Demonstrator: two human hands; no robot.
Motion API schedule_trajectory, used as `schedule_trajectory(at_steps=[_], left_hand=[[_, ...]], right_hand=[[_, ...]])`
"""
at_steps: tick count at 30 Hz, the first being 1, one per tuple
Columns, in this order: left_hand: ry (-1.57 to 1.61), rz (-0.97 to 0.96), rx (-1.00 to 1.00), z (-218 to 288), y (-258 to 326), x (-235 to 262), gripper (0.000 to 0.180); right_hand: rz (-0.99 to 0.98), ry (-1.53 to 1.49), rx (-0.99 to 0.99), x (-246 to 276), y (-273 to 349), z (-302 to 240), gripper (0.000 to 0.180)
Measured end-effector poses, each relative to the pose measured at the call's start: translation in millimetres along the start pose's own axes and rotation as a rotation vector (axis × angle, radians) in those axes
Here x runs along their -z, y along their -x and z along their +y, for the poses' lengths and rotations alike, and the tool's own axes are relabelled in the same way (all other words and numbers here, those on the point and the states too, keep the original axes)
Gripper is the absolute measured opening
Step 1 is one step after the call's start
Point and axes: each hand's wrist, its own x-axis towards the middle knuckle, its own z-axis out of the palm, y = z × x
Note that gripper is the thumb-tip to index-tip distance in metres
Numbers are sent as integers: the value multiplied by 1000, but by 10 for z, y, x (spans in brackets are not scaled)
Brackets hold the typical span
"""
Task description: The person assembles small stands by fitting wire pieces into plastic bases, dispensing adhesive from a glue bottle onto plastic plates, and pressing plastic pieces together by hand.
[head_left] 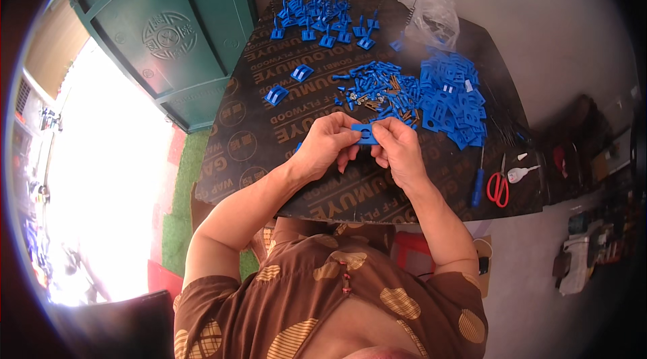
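Observation:
A small blue plastic plate [364,133] with a rounded opening sits between my hands, above the near middle of the table. My left hand [325,145] pinches its left end between thumb and fingers. On the other end my right hand [399,146] has closed, thumb on top. Just beyond the hands lies a heap of blue pegs and brass-coloured screws [387,89]. To its right, flat blue plates [455,100] are piled up. Two separate blue pieces with pale strips, one farther [302,73] and one nearer [275,95], rest left of the heap.
The dark printed plywood table [323,201] holds blue bases with upright pegs [310,15] and springy rods at the back. A clear plastic bag [435,19] lies back right. A blue-handled screwdriver [478,187], red scissors [497,190] and a white squeeze bottle [520,174] lie front right.

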Motion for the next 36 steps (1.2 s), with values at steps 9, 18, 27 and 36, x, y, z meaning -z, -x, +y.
schedule_trajectory(at_steps=[9, 18, 27, 36], left_hand=[[44, 21, -5, -30, -15, 34, 17], [-6, 49, -13, 16, -12, 13, 15], [160, 32, 18, -14, -27, 35, 18], [3, 54, -113, -29, -17, -1, 19]], right_hand=[[-68, -3, 19, 10, 5, -27, 20], [-78, 4, 33, 8, -15, -18, 18], [-71, -5, 28, 4, 5, -54, 19], [-36, 63, 62, -19, 6, -53, 19]])
